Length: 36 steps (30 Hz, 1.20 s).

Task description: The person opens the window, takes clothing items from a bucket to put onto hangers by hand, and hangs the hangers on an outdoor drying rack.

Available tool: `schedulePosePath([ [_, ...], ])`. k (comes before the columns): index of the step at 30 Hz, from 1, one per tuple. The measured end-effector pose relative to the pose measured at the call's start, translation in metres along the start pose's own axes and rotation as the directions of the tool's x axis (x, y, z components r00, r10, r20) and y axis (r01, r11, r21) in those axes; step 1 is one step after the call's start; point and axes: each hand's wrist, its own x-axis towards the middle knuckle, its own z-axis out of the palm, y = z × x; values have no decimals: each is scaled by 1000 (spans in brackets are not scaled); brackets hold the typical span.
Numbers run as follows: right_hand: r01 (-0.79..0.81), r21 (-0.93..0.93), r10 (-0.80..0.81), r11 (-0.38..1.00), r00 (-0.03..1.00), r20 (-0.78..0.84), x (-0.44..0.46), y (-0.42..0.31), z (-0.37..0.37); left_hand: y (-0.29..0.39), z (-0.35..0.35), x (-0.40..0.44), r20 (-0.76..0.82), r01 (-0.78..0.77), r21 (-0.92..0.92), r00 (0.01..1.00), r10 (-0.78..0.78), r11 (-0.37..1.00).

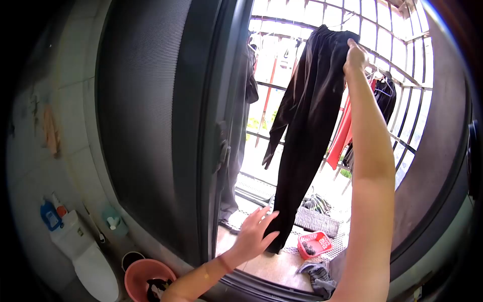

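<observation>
Black trousers (307, 121) hang lengthwise in the window opening, waistband at the top and legs down toward the sill. My right hand (356, 56), raised high, is closed on the upper right corner of the waistband. Low down, my left hand (255, 234) is open with its fingers spread, beside the lower end of a trouser leg; whether the fingertips touch the cloth is unclear. A hanger hook shows faintly above the waistband.
Metal bars (412, 100) enclose the space outside. Red cloth (342, 133) and dark clothes hang at right, grey trousers (234, 141) at left. Below are a pink basket (314, 244) and crumpled grey cloth (320, 276). A dark screen panel (141, 100), toilet (95, 269) and pink bucket (143, 270) stand left.
</observation>
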Motion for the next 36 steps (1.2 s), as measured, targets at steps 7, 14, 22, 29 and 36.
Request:
schedulePosePath([
  [7,-11,-209,24,978,998,62,25,65,29,9,-66,-32,50,-87,467,996,72,880],
  [14,40,-465,24,884,991,131,48,94,61,-13,-85,-33,416,-399,590,895,159,702],
  [22,100,-561,107,822,940,324,87,199,79,-31,-82,-52,431,-436,561,879,202,704],
  [29,592,-734,-491,334,774,401,4,141,59,-28,-88,-53,484,-471,586,856,182,659],
  [36,379,-757,92,533,863,497,15,115,100,-20,-94,-32,521,-531,611,828,207,587],
])
